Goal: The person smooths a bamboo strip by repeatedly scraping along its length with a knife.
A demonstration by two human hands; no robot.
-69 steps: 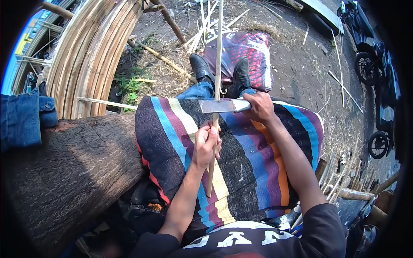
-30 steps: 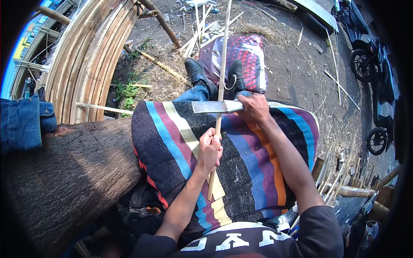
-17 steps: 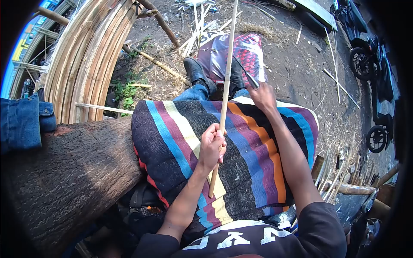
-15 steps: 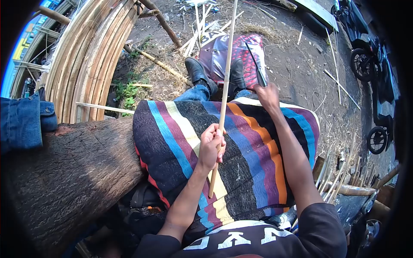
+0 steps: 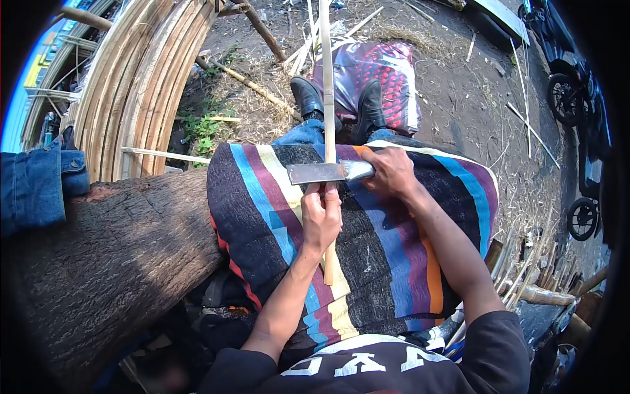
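Note:
A long, pale bamboo strip (image 5: 327, 98) runs upright over my lap, its lower end on the striped cloth (image 5: 374, 262) covering my legs. My left hand (image 5: 321, 220) is closed round the strip just below a broad knife blade. In my right hand (image 5: 390, 172) is the handle of that knife (image 5: 315, 173), a flat, square-ended blade with a silvery grip. The blade lies crosswise over the strip, just above my left fingers; whether it cuts into the strip I cannot tell.
A thick log (image 5: 125, 256) lies to my left, with a denim garment (image 5: 42, 187) on it. Long stacked slats (image 5: 141, 85) rise behind it. Past my shoes lies a printed sack (image 5: 394, 85). Motorbikes (image 5: 571, 98) stand at the right, above bundled sticks (image 5: 525, 269).
My right hand has come back and left from beyond my knees, bringing the knife across the strip. The strip now stands more upright, and my left hand has shifted slightly down.

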